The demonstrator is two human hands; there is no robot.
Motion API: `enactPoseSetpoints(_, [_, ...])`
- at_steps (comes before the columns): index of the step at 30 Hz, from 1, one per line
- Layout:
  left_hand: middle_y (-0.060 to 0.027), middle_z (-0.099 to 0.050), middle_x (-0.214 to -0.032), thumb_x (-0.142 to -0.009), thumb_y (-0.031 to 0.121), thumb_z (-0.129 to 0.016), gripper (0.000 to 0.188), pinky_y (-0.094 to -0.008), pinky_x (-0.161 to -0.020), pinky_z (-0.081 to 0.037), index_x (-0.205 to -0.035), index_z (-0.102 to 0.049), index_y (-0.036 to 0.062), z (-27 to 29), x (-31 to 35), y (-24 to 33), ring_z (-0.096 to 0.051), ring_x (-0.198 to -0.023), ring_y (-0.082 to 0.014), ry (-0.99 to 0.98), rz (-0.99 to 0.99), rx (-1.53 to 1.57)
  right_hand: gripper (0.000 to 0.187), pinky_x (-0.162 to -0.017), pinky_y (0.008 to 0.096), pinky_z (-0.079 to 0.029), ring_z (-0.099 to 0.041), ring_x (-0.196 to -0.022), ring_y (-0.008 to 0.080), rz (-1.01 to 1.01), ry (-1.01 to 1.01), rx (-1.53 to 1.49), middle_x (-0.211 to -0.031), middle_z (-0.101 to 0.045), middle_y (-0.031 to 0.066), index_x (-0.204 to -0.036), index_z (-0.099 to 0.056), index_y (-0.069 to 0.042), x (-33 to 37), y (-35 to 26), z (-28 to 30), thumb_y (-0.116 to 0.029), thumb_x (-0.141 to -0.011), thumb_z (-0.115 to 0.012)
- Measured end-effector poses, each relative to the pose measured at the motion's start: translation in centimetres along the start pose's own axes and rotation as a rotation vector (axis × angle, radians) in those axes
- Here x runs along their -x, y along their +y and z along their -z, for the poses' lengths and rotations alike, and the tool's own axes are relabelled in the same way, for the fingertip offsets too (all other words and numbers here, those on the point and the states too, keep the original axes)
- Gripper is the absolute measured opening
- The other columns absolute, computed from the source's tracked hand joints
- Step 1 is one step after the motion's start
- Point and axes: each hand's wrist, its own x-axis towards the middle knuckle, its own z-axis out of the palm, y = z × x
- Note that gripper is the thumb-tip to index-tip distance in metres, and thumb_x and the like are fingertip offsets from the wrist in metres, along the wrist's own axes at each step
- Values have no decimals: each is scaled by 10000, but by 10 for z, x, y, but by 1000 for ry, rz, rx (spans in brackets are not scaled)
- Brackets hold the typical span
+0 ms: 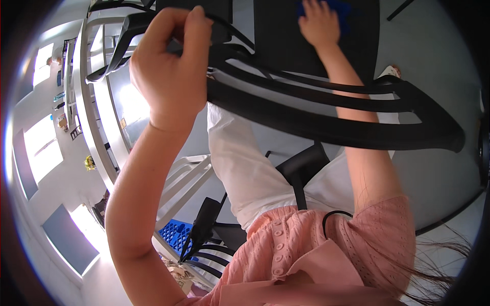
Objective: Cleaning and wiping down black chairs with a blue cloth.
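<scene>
A black plastic chair stands in front of me, its slatted backrest (306,118) crossing the view below its flat black seat (283,43). My left hand (171,66) is raised at the upper left, its fingers curled closed around the end of the backrest; part of the grip is hidden behind the hand. Beyond the slats, my right hand (320,25) reaches over the seat and presses down on a blue cloth (341,14), which shows around its fingers. The slats cross in front of my right forearm.
White metal racking (88,107) runs along the left side. A blue plastic crate (176,234) and more black chair parts (204,224) lie low on the left. A potted plant (90,162) stands farther left. Grey floor (434,194) stretches to the right.
</scene>
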Motion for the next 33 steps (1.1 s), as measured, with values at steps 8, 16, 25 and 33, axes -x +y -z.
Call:
enactPoseSetpoints(8, [-20,-659,-679,-931,173,-617,208,-220,-617,-437,-795,-648,18,0,0,3,-578,-626,-75,-78,11,18,510,-1108,462,-343,-435,-1342,254,269,-295,-359,-1437,-497,40,-1355,-542,-146,64,-88,5,-281,-870,-623])
enactPoseSetpoints(16, [-38,-679,-743,-942,163,-606,194,-223,-628,-444,-823,-640,13,5,1,5,-585,-639,-80,-109,25,25,496,-1063,475,-385,-459,-1324,281,58,-328,-86,-1429,-502,69,-1364,-534,-138,60,12,44,-281,-893,-596])
enactPoseSetpoints(25, [-41,-668,-731,-943,142,-599,186,-224,-629,-440,-819,-633,7,1,4,4,-581,-647,-79,-62,27,30,512,-1081,488,-362,-432,-1346,279,-15,-259,-64,-1429,-504,75,-1355,-537,-119,3,-32,-26,-282,-874,-601])
enactPoseSetpoints(33, [-18,-656,-689,-945,187,-604,215,-233,-625,-438,-819,-646,19,-3,5,-4,-587,-639,-76,-25,34,48,496,-1110,449,-343,-453,-1324,276,295,-305,-427,-1390,-531,91,-1312,-564,-88,89,-84,29,-270,-855,-627])
